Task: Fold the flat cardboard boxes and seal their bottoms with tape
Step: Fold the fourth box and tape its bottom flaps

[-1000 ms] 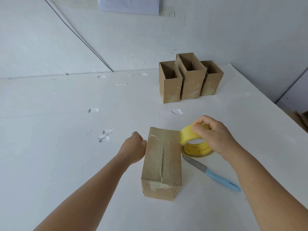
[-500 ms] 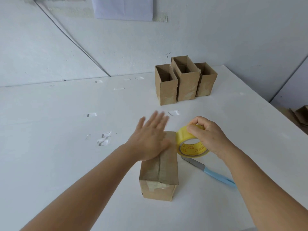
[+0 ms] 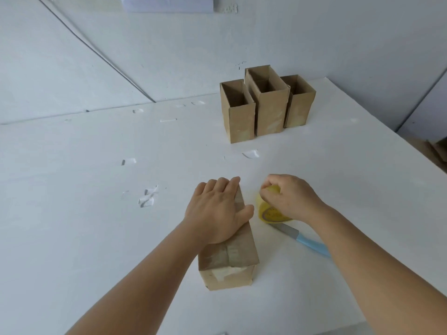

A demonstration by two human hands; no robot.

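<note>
**My left palm flat on the box, my right grip on the tape roll**

My left hand [image 3: 216,211] lies spread over the far part of the cardboard box [image 3: 229,259], which rests on its side on the white table [image 3: 72,213] straight in front of me. My fingers are straight and reach to the box's far edge; my thumb points right along the top face. The box's taped end faces me, with a strip of clear tape running down its top seam and folding over the near face.

Just right of the box, my right hand [image 3: 294,197] has its grip curled round the yellow tape roll [image 3: 269,212], fingertips pinched at the roll's upper rim. The roll stands on edge, touching or nearly touching the table, close beside the box's right side; I cannot tell whether the two touch.

A knife [image 3: 304,240] with a light blue handle lies on the table under my right wrist, its blade pointing toward the roll.

At the far side stand three finished boxes [image 3: 266,105], upright and open-topped, pressed together in a row. Scraps of tape [image 3: 147,198] lie scattered to my left.
</note>
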